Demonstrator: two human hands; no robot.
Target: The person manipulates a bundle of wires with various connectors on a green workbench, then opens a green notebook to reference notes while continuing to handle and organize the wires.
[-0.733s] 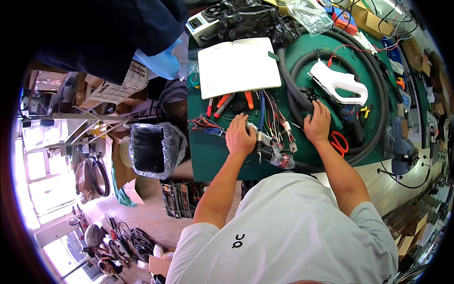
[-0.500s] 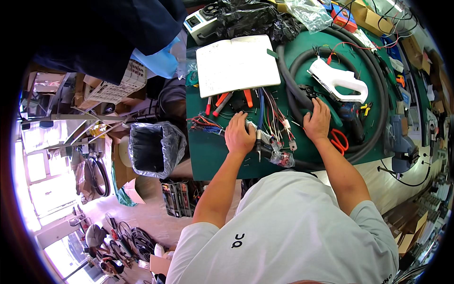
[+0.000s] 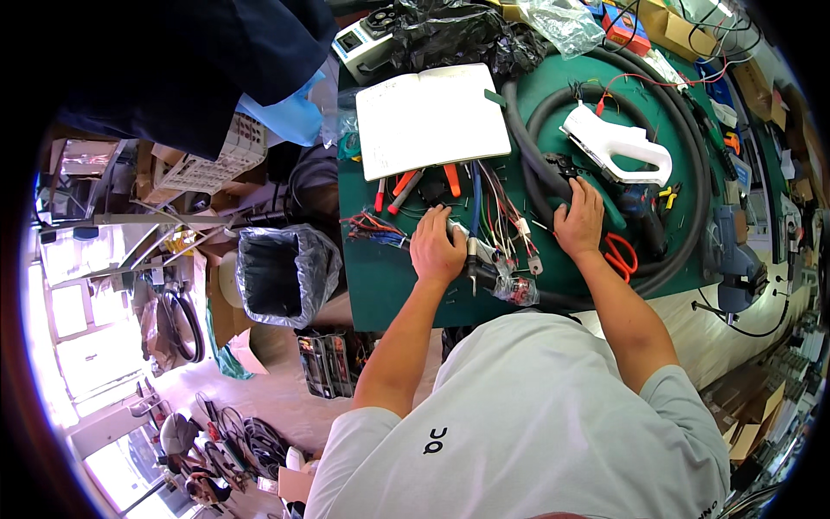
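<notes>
My left hand [image 3: 437,248] rests on the green work table [image 3: 380,290], fingers stretched forward and thumb apart, beside a bundle of stripped wires [image 3: 497,216] in several colours. Just right of its thumb lies a blue cable [image 3: 475,203]. My right hand [image 3: 580,221] lies open with its fingertips by a thick black cable [image 3: 543,171] and a green-handled tool [image 3: 609,204]; what lies under its palm is hidden. Ahead of my left hand are red-and-grey handled tools [image 3: 405,191], partly under an open notebook [image 3: 437,121].
A white charging-gun-shaped housing [image 3: 616,147] sits inside the coiled cable. Nearby are red-handled scissors [image 3: 620,258] and a dark power tool [image 3: 644,221]. Black plastic bags [image 3: 467,39] cover the far edge. A lined bin [image 3: 290,272] stands left of the table; a blue vise [image 3: 739,268] is at right.
</notes>
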